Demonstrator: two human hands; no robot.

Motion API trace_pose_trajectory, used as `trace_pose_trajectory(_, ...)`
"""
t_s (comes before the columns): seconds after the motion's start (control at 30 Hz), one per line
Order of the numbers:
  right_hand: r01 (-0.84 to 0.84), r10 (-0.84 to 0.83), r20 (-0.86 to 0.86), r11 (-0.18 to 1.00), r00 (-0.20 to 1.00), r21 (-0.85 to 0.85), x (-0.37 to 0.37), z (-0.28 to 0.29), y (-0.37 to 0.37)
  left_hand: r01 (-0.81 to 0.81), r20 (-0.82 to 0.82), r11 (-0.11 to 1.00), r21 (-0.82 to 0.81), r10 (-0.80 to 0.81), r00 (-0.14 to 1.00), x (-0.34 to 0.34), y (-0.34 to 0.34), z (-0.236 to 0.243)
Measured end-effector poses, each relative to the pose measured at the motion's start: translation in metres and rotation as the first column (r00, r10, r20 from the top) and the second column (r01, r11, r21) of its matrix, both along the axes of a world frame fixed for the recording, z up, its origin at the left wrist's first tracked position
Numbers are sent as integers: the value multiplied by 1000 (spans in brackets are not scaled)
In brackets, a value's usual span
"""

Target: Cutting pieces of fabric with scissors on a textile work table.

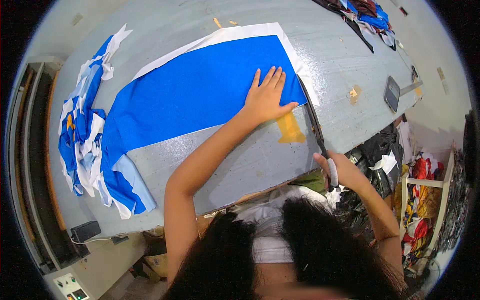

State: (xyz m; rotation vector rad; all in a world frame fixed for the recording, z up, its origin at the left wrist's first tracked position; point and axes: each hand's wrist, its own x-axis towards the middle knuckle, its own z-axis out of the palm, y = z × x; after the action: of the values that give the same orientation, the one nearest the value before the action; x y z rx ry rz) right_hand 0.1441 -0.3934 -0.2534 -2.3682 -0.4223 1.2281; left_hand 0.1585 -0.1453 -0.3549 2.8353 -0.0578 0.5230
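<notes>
A long blue fabric piece (200,80) lies over a white layer (268,29) on the grey table (360,75). My left hand (265,97) rests flat on the blue fabric near its right end, fingers spread. My right hand (339,167) grips long black scissors (314,125) with a pale-wrapped handle, their blades lying along the right edge of the blue fabric. Yellow tape (291,131) shows on the table just below my left hand.
Crumpled blue and white fabric (75,135) lies left, another pile (365,17) at back right. A phone (392,94) sits at the right, a black box (85,231) front left. Black bags (375,147) and a rack of cloth (422,182) stand beyond the table's right front edge.
</notes>
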Motion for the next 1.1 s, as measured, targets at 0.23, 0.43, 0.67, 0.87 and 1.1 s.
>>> trace_pose_trajectory(0.23, -39, 40, -6, 998, 999, 56, 16, 6, 21, -5, -32, 1000, 5, 5, 999, -1, 0, -2)
trace_pose_trajectory(0.43, -29, 27, 34, 999, 999, 42, 21, -8, 12, -10, -21, 999, 37, 11, 1000, 3, 1, -1)
trace_pose_trajectory(0.67, -124, 127, -64, 991, 990, 48, 43, -4, 29, -3, -37, 1000, 30, 4, 999, 2, 0, 1)
trace_pose_trajectory(0.87, -89, 82, 66, 989, 994, 115, 33, -12, 25, -12, -31, 999, 42, 13, 999, 1, 0, -1)
trace_pose_trajectory(1.1, -175, 176, -75, 984, 981, 20, 56, -7, 43, -7, -38, 1000, 20, 8, 999, 2, 0, 1)
